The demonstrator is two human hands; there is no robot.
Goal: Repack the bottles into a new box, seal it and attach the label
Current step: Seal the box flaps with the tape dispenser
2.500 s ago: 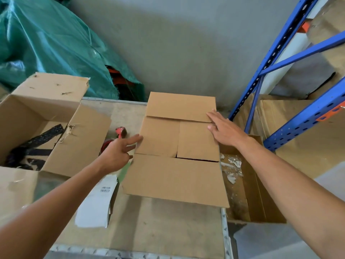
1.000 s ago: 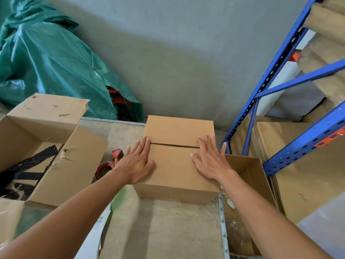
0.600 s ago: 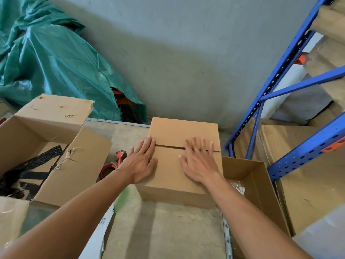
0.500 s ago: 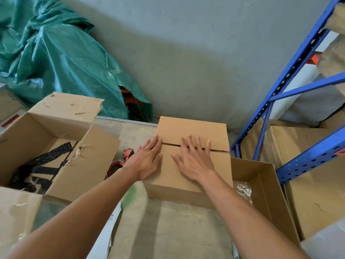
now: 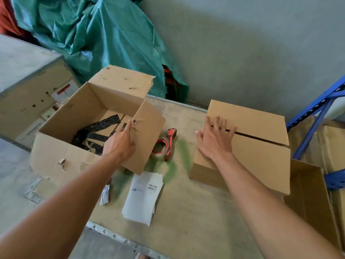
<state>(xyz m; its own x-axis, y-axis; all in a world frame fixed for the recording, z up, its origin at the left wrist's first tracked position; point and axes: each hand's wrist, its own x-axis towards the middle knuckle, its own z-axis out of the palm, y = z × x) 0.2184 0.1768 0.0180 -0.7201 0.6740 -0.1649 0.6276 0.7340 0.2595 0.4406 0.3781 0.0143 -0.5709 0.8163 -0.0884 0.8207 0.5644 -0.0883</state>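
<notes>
The new cardboard box (image 5: 259,146) sits on the right of the table with its flaps folded shut, a seam running across the top. My right hand (image 5: 214,141) presses flat on those flaps near the box's left edge, fingers spread. My left hand (image 5: 120,144) hovers in front of the right flap of the torn old box (image 5: 74,131), which stands open at the left with black padding inside. A red tape dispenser (image 5: 164,144) lies between the two boxes. The white label sheet (image 5: 143,195) lies on the table near the front edge. No bottles are visible.
A green tarp (image 5: 104,38) is heaped against the grey wall behind the table (image 5: 186,212). A blue metal rack (image 5: 317,116) and another open carton (image 5: 313,202) stand at the right. A wooden crate (image 5: 28,90) sits at the far left.
My left hand has left the new box's flaps and moved left toward the old box. My right hand stays pressed on the flaps. The view has swung left.
</notes>
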